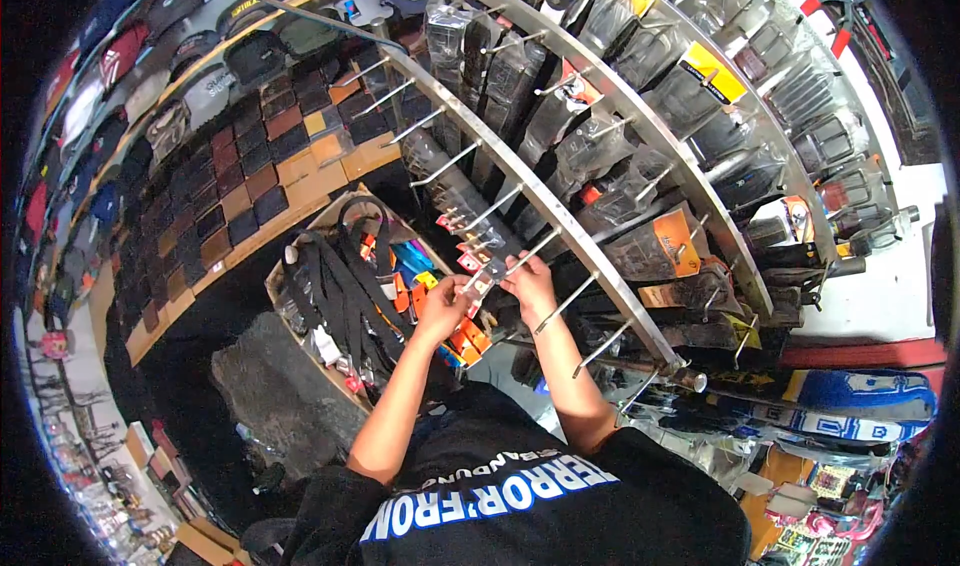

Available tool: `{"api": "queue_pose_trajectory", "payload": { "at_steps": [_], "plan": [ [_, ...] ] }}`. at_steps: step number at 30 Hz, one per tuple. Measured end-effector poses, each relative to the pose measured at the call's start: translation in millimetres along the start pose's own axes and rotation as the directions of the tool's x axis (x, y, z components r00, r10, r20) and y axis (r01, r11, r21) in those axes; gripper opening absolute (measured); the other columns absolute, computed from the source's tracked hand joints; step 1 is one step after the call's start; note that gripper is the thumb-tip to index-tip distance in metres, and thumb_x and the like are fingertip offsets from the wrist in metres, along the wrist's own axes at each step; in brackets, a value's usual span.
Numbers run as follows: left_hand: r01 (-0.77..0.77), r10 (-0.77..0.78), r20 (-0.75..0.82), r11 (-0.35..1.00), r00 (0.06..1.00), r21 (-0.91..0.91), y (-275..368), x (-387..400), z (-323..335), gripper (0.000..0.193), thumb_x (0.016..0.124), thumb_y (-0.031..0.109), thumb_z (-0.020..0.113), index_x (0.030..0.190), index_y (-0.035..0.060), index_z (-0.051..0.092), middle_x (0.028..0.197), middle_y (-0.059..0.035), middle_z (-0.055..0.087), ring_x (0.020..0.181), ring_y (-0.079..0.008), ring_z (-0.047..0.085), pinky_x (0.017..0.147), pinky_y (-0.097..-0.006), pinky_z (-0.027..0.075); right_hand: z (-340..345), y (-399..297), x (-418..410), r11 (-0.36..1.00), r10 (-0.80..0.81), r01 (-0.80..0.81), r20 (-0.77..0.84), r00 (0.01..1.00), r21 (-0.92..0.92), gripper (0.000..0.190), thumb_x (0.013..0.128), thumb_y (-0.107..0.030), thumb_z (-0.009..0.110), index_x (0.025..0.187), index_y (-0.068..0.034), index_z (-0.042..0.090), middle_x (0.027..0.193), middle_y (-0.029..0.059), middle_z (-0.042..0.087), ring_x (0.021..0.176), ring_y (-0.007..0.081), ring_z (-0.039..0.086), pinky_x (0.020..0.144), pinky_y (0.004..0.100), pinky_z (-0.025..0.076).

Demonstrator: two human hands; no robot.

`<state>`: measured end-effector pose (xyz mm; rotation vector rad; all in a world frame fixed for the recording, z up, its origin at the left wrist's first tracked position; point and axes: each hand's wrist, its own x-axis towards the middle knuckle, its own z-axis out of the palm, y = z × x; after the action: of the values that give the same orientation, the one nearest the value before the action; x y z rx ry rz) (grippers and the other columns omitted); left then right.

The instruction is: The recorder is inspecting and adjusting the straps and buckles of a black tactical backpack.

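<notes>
My right hand (531, 287) has its fingers on the top of a clear plastic packet (489, 275), close to a metal hook (534, 252) of the display rack (517, 162). From the other side my left hand (444, 307) pinches the lower end of the same packet. Whether the packet is threaded on the hook cannot be made out. Red and white tags (471, 257) show just beyond my fingers, by dark wrapped goods (457, 183). Below my left hand stands an open cardboard box (330, 374) with black straps (337, 288) and orange packaging (471, 341).
Rows of plastic-wrapped belts (592, 149) hang on further rails (675, 146) to the right. Wallets (232, 161) cover a slanted board at the left, below shelves of caps (255, 55). Bare hooks (600, 352) jut towards my right forearm. Blue and white scarves (855, 397) lie at the lower right.
</notes>
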<state>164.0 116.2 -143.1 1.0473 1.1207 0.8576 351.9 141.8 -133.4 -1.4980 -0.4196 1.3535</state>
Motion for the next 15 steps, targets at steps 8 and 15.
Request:
{"api": "queue_pose_trajectory", "payload": {
  "at_steps": [8,15],
  "plan": [
    [-0.018,0.013,-0.088,0.999,0.996,-0.051,-19.4,31.7,19.3,0.031,0.090,0.002,0.066,0.121,-0.0002,0.062,0.109,-0.0043,0.068,0.095,-0.0105,0.063,0.085,-0.0260,0.050,-4.6,-11.7,0.4,0.996,-0.071,0.068,-0.034,0.997,-0.060,0.043,0.095,-0.013,0.067,0.132,0.004,0.055,0.105,0.0087,0.068,0.088,0.0171,0.069,0.068,0.0269,0.054],
    [0.023,-0.042,-0.123,0.988,0.992,-0.150,-26.7,46.3,36.0,0.025,0.095,0.007,0.066,0.119,-0.0008,0.062,0.100,-0.0061,0.070,0.082,-0.0109,0.065,0.071,-0.0244,0.052,-12.0,-9.4,5.5,0.982,-0.134,0.133,0.003,0.991,-0.136,0.046,0.097,-0.005,0.061,0.140,0.008,0.048,0.103,0.0081,0.068,0.091,0.0173,0.068,0.078,0.0287,0.055]
  ]
}}
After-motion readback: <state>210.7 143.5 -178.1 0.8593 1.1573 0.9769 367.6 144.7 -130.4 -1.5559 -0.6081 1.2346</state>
